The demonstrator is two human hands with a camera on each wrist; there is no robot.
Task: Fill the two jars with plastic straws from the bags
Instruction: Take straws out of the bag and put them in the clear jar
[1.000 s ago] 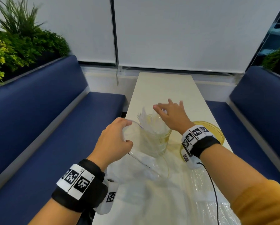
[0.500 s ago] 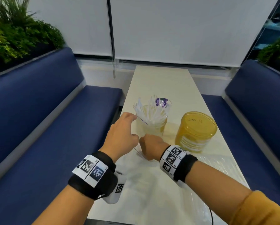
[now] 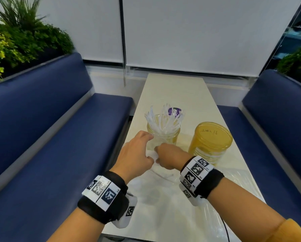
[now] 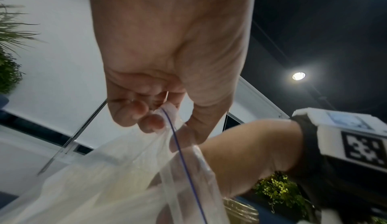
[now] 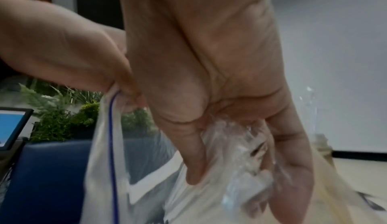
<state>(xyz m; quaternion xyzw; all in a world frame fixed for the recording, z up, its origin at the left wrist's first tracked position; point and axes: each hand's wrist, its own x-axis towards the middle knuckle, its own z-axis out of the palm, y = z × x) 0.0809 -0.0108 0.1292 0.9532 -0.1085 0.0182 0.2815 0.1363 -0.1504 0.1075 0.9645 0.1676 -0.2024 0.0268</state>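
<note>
An open glass jar (image 3: 163,135) holds several white wrapped straws (image 3: 163,119) that stick up out of it. Right of it stands a second jar (image 3: 210,145) with a yellow lid on. A clear zip bag (image 3: 163,191) lies on the table before the jars. My left hand (image 3: 150,149) pinches the bag's rim (image 4: 167,119), marked by a thin blue line, and holds it up. My right hand (image 3: 157,154) is inside the bag's mouth, its fingers (image 5: 194,161) curled round a bunch of wrapped straws (image 5: 238,153).
The narrow white table (image 3: 174,91) runs away from me between two blue benches (image 3: 50,128) (image 3: 277,119). More clear plastic (image 3: 237,180) lies at the near right. Plants (image 3: 15,37) stand behind the left bench. White blinds close off the far end.
A second ago my right hand was spread over the open jar. It has come back down into the bag's mouth and curled round straws. The left hand has kept its hold on the bag's rim.
</note>
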